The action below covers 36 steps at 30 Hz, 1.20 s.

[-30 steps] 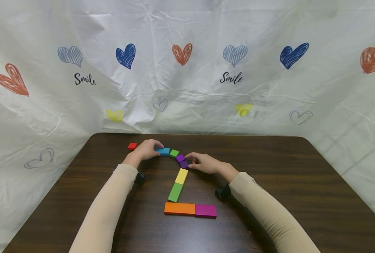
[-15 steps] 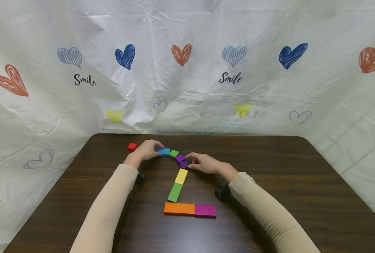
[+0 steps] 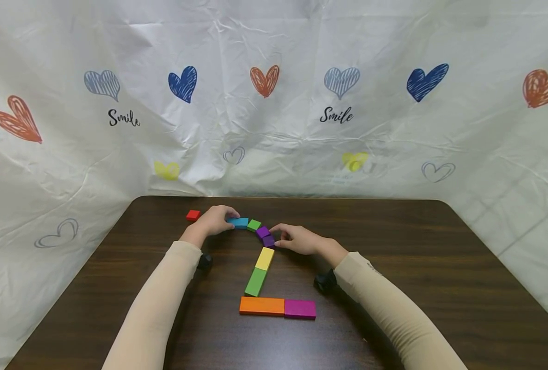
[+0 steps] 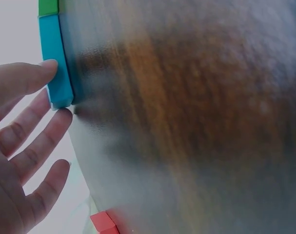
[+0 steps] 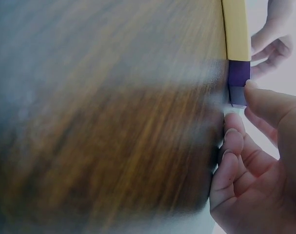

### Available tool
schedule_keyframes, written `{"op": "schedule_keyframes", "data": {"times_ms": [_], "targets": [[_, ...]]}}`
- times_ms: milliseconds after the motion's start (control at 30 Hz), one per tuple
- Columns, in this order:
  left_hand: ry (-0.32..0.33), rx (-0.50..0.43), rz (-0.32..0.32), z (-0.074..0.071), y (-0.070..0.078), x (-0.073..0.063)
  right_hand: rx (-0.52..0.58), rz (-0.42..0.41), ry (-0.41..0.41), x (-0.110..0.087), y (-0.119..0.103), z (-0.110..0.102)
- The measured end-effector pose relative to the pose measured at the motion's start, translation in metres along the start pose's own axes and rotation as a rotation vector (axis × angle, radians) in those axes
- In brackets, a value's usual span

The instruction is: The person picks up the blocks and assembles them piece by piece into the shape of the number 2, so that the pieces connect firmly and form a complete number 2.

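Observation:
In the head view my left hand (image 3: 215, 220) pinches the left end of a blue block (image 3: 241, 223), which lies flat on the table. The left wrist view shows the thumb on one face of it, the other fingers spread below. A small green block (image 3: 254, 225) meets its right end. Beyond that, two purple blocks (image 3: 266, 236) slant down to the right. My right hand (image 3: 299, 239) has its thumb and index finger at their right side; in the right wrist view the thumb tip presses a dark purple block (image 5: 239, 73) and the remaining fingers curl.
A yellow block (image 3: 266, 258) and a longer green block (image 3: 256, 282) continue the line downward. At its foot, an orange block (image 3: 262, 306) and a magenta block (image 3: 300, 309) lie end to end. A red block (image 3: 193, 215) sits left of my left hand. A white printed sheet (image 3: 297, 169) hangs behind the table.

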<state>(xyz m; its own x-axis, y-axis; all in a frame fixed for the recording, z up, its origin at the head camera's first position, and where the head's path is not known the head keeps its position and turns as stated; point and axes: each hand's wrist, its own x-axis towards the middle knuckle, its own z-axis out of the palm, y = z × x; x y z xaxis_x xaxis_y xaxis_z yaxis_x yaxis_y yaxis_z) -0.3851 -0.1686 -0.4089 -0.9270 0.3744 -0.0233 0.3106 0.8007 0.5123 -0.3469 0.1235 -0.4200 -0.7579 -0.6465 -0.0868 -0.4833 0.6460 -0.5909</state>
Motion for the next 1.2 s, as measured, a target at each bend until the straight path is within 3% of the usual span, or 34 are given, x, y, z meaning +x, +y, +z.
{"op": "schedule_keyframes", "data": {"times_ms": [1200], "targets": [[0.010, -0.008, 0.007, 0.0018, -0.0039, 0.0007, 0.005, 0.007, -0.001, 0.0009, 0.0023, 0.0014]]}}
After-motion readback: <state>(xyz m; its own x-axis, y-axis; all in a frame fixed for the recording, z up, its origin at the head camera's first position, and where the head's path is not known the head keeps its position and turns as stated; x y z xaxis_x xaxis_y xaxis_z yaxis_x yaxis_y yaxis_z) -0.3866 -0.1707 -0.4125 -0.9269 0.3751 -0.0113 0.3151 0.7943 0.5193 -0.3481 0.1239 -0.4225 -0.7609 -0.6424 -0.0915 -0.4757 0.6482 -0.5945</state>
